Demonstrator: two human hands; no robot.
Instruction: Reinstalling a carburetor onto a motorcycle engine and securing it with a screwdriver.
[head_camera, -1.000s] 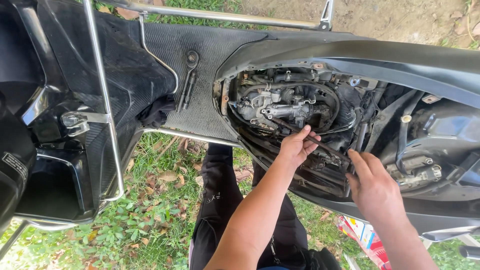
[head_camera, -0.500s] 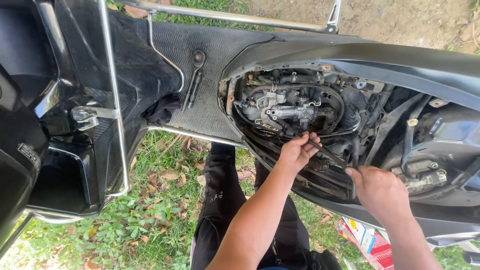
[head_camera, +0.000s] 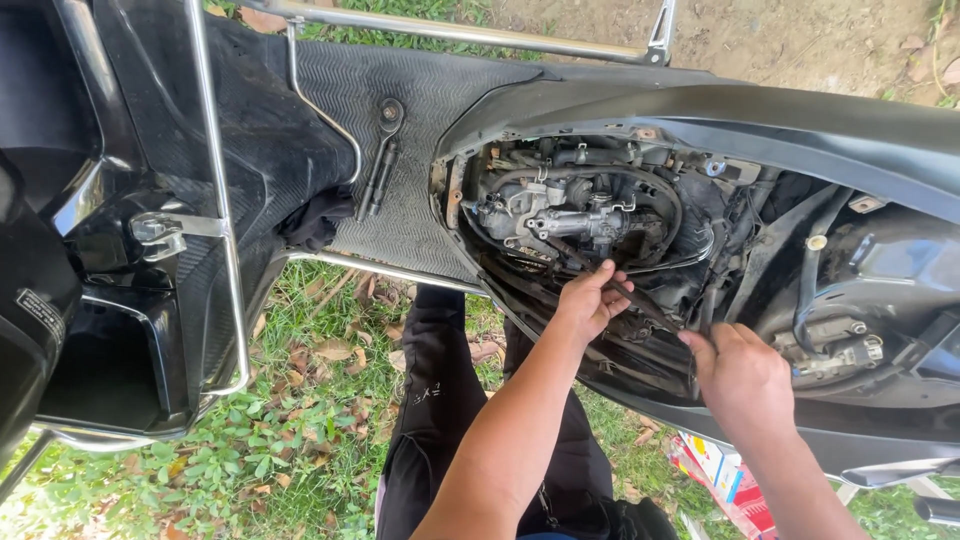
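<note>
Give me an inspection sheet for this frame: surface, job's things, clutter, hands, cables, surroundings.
Surface: ribbed black footboard of a scooter, panel off, engine bay exposed.
Job's things: left hand pinches a thin dark cable; right hand grips something dark at the bay's lower edge.
Clutter: two wrenches and a dark rag on the footboard.
Hands: both closed, bare.
Cables: black hoses loop through the bay.
Surroundings: grass, dry leaves, colourful box.
</note>
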